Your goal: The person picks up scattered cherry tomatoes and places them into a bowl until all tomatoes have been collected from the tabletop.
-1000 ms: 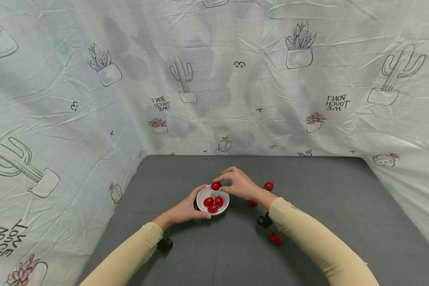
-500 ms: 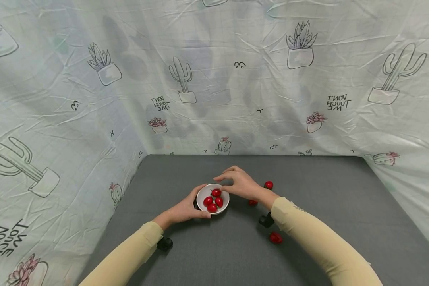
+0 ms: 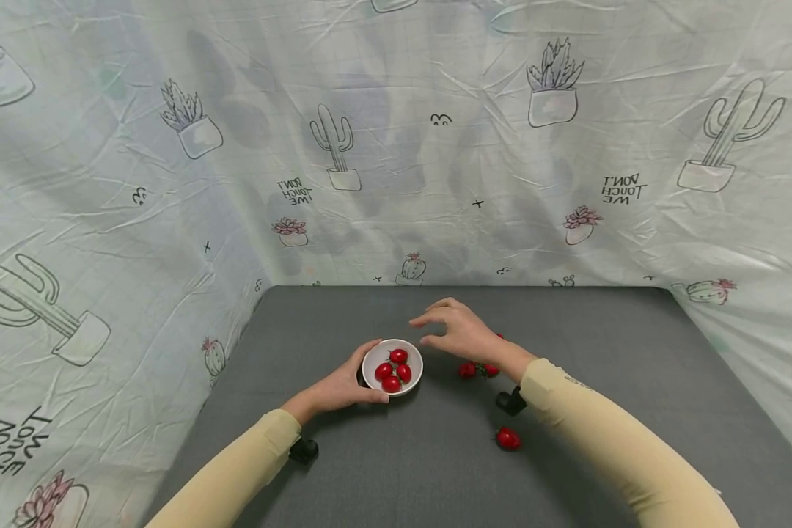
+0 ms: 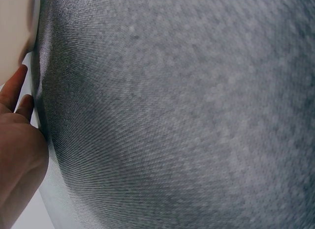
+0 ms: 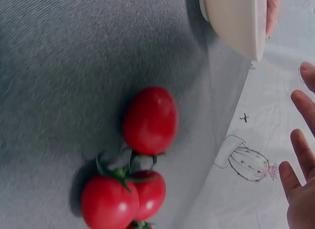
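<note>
A small white bowl (image 3: 375, 358) stands left of centre on the dark grey table, with several small red tomatoes (image 3: 391, 383) inside. My left hand (image 3: 339, 386) grips the bowl from its left side, thumb at the near rim and fingers round the far side. In the left wrist view, fingertips lie beside the bowl's wall (image 4: 15, 30). Just beyond the bowl's right rim, my right hand (image 3: 460, 331) hovers with fingers spread and holds nothing. Below its wrist lie red tomatoes with green stems (image 3: 467, 369); the forearm partly hides them. The right wrist view shows a tomato (image 5: 150, 121) close up.
A single tomato (image 3: 508, 438) lies nearer the front, beside the right sleeve (image 3: 607, 433). Black wrist cameras (image 3: 303, 451) sit under both wrists. A pale curtain (image 3: 396, 147) with cactus drawings hangs behind the table and along its sides.
My right hand lowered a tomato into the bowl and let it go, then drew back to the right. More of the tomatoes under its wrist now show. The left hand and bowl stayed put.
</note>
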Demonstrator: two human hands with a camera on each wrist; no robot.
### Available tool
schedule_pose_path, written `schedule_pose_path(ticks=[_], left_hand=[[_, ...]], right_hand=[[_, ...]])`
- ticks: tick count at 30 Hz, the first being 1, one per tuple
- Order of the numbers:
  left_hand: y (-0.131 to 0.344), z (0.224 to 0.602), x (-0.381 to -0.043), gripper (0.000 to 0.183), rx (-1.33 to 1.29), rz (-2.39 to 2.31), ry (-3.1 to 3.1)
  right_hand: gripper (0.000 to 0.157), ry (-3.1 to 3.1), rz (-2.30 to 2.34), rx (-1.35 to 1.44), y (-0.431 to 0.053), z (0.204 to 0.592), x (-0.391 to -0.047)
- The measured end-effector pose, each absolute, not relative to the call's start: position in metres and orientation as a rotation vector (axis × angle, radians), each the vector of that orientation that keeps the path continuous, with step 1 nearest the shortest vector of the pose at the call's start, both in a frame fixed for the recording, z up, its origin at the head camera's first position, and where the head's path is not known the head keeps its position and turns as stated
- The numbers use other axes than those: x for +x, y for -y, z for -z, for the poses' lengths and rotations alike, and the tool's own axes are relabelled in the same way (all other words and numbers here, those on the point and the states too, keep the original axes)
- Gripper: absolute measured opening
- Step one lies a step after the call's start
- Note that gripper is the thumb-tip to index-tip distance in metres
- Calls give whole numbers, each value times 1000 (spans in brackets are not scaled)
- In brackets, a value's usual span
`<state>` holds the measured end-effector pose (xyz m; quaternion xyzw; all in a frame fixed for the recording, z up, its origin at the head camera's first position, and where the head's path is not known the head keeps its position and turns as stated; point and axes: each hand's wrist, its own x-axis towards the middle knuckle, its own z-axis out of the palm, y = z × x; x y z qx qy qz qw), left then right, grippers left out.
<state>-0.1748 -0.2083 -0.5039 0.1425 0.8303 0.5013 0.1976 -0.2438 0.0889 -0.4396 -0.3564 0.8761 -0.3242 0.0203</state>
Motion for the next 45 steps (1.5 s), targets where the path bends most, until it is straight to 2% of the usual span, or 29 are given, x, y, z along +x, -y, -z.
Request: schedule_pose_path(ticks=[11, 27, 35, 45], left_hand=[[209, 504, -174, 105, 406, -1395, -2337], [210, 506, -174, 106, 415, -1382, -2348], [210, 505, -174, 107, 406, -1379, -2355], [211, 507, -174, 105, 417, -1395, -2343]], right_hand=[[36, -2788, 933, -1130, -119, 433, -233], [38, -2855, 960, -1064, -176, 447, -205], [38, -2876, 952, -1020, -193, 451, -192], [39, -2903, 891, -1092, -208, 461, -173]])
